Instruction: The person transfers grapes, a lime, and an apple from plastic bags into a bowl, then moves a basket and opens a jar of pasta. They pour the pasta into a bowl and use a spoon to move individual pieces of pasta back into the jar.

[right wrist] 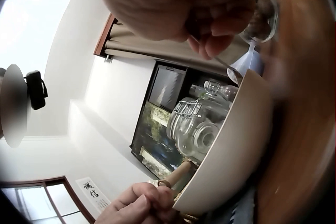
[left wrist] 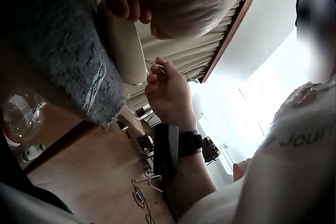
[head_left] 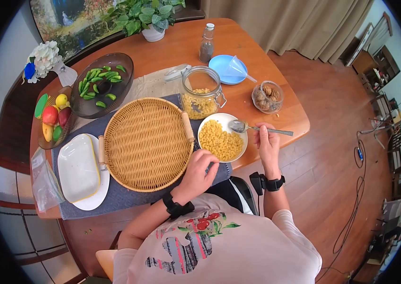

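Observation:
My right hand [head_left: 268, 144] pinches a metal spoon [head_left: 276, 130] by its handle, the head of the spoon [head_left: 238, 126] over the right side of a white bowl. Curly yellow macaroni [head_left: 220, 141] lies in this white bowl [head_left: 244, 149]. Loosely curled, my left hand [head_left: 199, 173] is beside the near left rim of the bowl, with nothing visible in its fingers. In the left wrist view the fingertips [left wrist: 134, 9] come close to the bowl's outer wall [left wrist: 126, 50]. Behind the bowl stands an open glass jar [head_left: 201, 85] partly filled with macaroni.
A round wicker tray [head_left: 148, 144] is left of the bowl on a grey cloth [head_left: 129, 201]. Further off are a blue plate [head_left: 219, 66] with a funnel [head_left: 238, 71], a jar of walnuts [head_left: 267, 97], a dark dish of green peppers [head_left: 110, 102] and white dishes [head_left: 79, 168].

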Tool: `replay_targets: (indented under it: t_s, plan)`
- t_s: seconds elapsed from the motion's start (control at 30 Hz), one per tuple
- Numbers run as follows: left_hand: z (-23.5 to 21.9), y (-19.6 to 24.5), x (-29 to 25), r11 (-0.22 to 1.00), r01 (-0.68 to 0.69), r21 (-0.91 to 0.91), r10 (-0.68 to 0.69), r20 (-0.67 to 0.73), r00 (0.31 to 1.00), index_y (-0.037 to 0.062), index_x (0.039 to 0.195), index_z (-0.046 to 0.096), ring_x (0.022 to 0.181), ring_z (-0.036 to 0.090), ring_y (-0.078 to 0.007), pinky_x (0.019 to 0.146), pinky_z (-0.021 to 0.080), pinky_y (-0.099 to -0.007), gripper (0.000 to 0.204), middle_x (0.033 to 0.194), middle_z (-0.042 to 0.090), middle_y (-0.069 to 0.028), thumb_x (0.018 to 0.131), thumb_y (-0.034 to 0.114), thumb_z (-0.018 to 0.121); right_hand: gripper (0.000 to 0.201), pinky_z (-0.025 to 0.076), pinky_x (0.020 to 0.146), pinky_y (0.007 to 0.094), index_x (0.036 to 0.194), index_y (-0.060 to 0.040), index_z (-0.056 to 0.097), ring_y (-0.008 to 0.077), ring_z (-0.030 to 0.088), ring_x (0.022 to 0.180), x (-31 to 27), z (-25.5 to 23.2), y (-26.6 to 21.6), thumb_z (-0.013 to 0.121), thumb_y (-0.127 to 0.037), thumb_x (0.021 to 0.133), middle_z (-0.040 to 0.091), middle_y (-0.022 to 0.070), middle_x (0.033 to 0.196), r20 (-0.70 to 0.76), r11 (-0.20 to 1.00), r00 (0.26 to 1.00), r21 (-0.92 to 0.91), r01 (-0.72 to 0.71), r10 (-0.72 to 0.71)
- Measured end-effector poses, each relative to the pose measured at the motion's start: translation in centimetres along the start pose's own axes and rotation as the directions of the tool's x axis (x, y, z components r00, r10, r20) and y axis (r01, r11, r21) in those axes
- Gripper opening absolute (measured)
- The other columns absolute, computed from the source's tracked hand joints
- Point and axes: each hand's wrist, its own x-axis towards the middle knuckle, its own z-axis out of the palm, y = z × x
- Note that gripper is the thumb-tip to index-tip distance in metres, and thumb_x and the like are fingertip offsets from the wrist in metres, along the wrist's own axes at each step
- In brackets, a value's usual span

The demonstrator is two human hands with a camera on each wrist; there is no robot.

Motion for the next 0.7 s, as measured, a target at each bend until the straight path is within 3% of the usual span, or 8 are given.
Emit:
replay_targets:
  t_s: [0.03,0.2,0.33,0.4,0.5,0.63,0.7]
  plan:
    - [0.2,-0.3,0.0,0.997,0.068,-0.047,-0.07,-0.047,0.996,0.0019,0.083,0.053,0.08,0.049,-0.0276,0.071,0.041,-0.0344,0.01,0.083,0.049,-0.0113,0.075,0.001,0.059,0.023,0.036,0.049,0.018,0.095,-0.0011,0.056,0.0039,0.045,0.055,0.1,0.1,0.1,0.043,-0.02,0.093,0.055,0.0003,0.069,0.001,1.0,1.0,0.001,0.004,-0.004]
    - [0.8,-0.9,-0.6,0.998,0.032,-0.052,-0.034,-0.039,0.999,0.0014,0.083,0.052,0.08,0.049,-0.0283,0.071,0.041,-0.0353,0.009,0.083,0.05,-0.0114,0.076,0.001,0.058,0.023,0.036,0.048,0.0173,0.094,-0.0001,0.056,0.0041,0.046,0.053,0.7,1.2,0.9,0.043,-0.019,0.093,0.056,0.0021,0.071,0.065,0.998,0.997,0.043,-0.052,0.049]
    - [0.6,-1.4,-0.8,0.978,0.092,-0.19,-0.097,-0.015,0.995,0.0011,0.082,0.053,0.076,0.051,-0.0275,0.067,0.042,-0.0341,0.008,0.082,0.05,-0.0119,0.076,0.002,0.059,0.022,0.031,0.042,0.015,0.096,-0.0034,0.056,0.002,0.045,0.051,1.0,1.8,1.6,0.044,-0.022,0.093,0.059,0.0015,0.073,0.111,0.996,0.992,0.059,-0.067,0.061]
    - [0.6,-1.6,-0.8,0.986,0.036,-0.163,-0.041,-0.026,0.999,0.0017,0.084,0.054,0.069,0.049,-0.0179,0.06,0.042,-0.0259,0.009,0.084,0.049,-0.0082,0.077,0.0,0.059,0.022,0.03,0.042,0.0149,0.097,-0.0038,0.056,0.0018,0.045,0.051,1.0,1.9,1.6,0.044,-0.023,0.093,0.059,0.0011,0.072,0.108,0.993,0.991,0.08,-0.087,0.078]
    - [0.5,-1.6,-0.9,0.983,0.041,-0.178,-0.044,-0.014,0.999,0.0016,0.085,0.055,0.07,0.049,-0.0179,0.061,0.043,-0.0256,0.01,0.085,0.049,-0.0085,0.076,0.0,0.059,0.024,0.035,0.046,0.0164,0.094,-0.0015,0.057,0.0034,0.046,0.051,1.0,1.8,0.7,0.043,-0.022,0.094,0.059,0.0022,0.071,0.059,0.983,0.988,0.11,-0.148,0.142]
    - [0.4,-1.5,-0.9,0.982,0.041,-0.185,-0.042,-0.005,0.999,0.0017,0.086,0.055,0.071,0.05,-0.018,0.061,0.043,-0.0255,0.011,0.085,0.049,-0.0087,0.076,0.0,0.059,0.024,0.033,0.043,0.0158,0.095,-0.0029,0.057,0.0029,0.046,0.051,0.8,1.0,0.9,0.043,-0.023,0.094,0.059,0.0016,0.071,0.062,0.956,0.979,0.211,-0.203,0.194]
    - [0.4,-1.2,-0.9,0.968,0.112,-0.223,-0.113,0.009,0.994,0.0015,0.083,0.055,0.079,0.051,-0.0274,0.07,0.043,-0.0337,0.008,0.084,0.05,-0.0116,0.076,0.002,0.059,0.024,0.032,0.041,0.0157,0.095,-0.0036,0.056,0.0029,0.046,0.051,0.7,0.8,1.0,0.044,-0.024,0.093,0.06,0.0013,0.072,0.033,0.948,0.979,0.245,-0.202,0.2]
